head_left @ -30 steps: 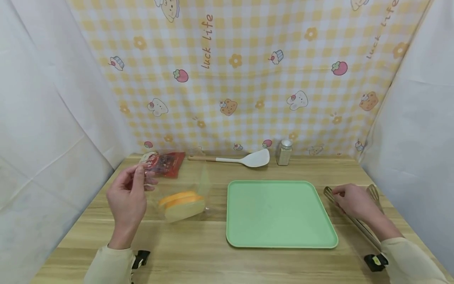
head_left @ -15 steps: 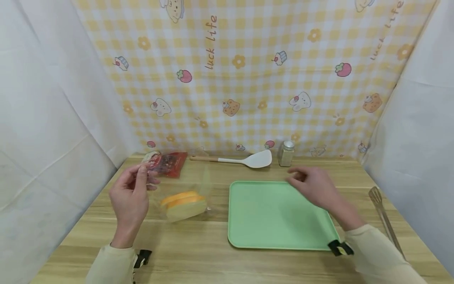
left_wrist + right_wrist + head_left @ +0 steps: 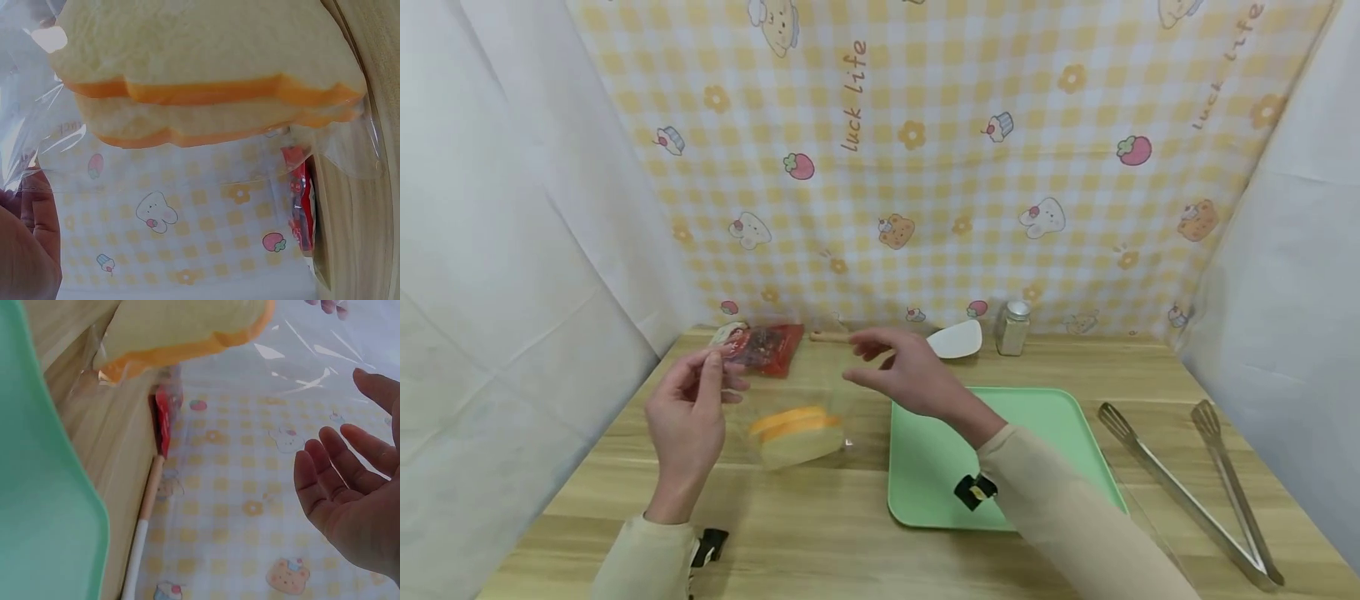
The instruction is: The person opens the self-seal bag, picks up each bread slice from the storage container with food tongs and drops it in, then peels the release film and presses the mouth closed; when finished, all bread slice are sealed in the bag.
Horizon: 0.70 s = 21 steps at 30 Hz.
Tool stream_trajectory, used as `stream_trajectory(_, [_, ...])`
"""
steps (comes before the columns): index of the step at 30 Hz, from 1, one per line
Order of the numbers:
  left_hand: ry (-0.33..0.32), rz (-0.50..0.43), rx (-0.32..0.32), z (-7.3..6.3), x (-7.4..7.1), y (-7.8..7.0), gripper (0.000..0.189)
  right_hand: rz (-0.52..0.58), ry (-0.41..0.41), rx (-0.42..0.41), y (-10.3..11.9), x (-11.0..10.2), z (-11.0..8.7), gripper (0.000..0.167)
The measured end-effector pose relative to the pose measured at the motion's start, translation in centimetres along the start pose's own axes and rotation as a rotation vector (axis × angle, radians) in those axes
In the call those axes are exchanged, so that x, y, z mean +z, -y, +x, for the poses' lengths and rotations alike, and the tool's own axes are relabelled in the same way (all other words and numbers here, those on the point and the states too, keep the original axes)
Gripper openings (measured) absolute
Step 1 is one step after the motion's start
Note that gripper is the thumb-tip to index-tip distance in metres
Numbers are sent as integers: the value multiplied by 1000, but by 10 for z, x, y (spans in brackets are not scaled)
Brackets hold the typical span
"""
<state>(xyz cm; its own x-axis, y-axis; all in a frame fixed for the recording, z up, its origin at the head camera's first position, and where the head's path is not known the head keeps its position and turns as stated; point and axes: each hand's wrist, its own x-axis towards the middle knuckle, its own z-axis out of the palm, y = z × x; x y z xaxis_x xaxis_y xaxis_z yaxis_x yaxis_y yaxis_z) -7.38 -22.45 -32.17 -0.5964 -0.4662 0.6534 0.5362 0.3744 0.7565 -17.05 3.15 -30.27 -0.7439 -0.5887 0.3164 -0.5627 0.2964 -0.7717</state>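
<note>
My left hand (image 3: 688, 417) pinches the top edge of a clear plastic bag (image 3: 34, 119) between thumb and fingers. Two slices of bread (image 3: 797, 437) with orange crusts lie in the bottom of the bag, close over the table at left of centre. In the left wrist view the bread slices (image 3: 206, 56) show large through the film. My right hand (image 3: 910, 371) is to the right of the bag, above the tray's far left corner. Its fingers are relaxed and spread from the thumb, with nothing between them, as the right wrist view also shows.
A light green tray (image 3: 1052, 429) lies right of centre, with metal tongs (image 3: 1180, 492) spread on the table beside it. Along the back stand or lie a red food packet (image 3: 775, 348), a white spatula (image 3: 957, 340) with a wooden handle, and a seasoning jar (image 3: 1013, 329).
My right hand has left the tongs at the right and swept left across the tray towards the bag. The tongs stay on the table. My left hand keeps its pinch on the bag.
</note>
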Motion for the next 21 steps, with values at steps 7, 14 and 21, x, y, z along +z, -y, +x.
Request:
stream_trajectory(7, [-12,-31,-34,1,-5,1,22,54,-113,-53,3,9,7,15])
stream_trajectory(14, [-98,-200,-51,13,-21,-4,23,239,-186,-46,1,-6,2,16])
stream_trajectory(21, [-10,-283,-139,11,-27,0,30,291,-182,-31,-5,-5,4,14])
